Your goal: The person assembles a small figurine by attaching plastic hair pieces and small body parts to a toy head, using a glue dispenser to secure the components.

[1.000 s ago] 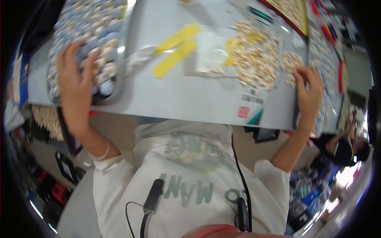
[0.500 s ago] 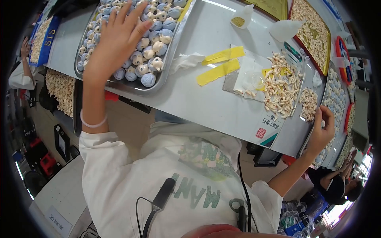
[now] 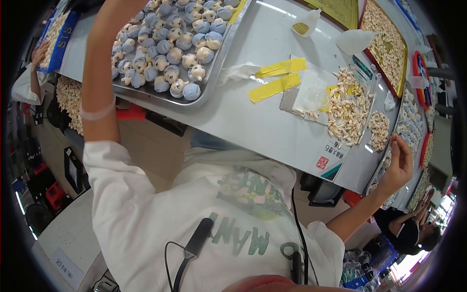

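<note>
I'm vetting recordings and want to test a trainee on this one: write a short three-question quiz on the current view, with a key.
1. Multiple choice: what lies on the pale grey table between the shiny metal tray of blue-and-cream doll heads and the large heap of small cream pieces?
A) a round red plate
B) long, flat yellow strips
C) a folded green cloth

2. True or false: the person's bare right hand is closer to the smaller heap of cream pieces than to the metal tray.

3. Short answer: which hand runs out of the picture at the upper edge?

Key: 1. B. 2. True. 3. The left hand; its fingers cannot be seen.
</note>
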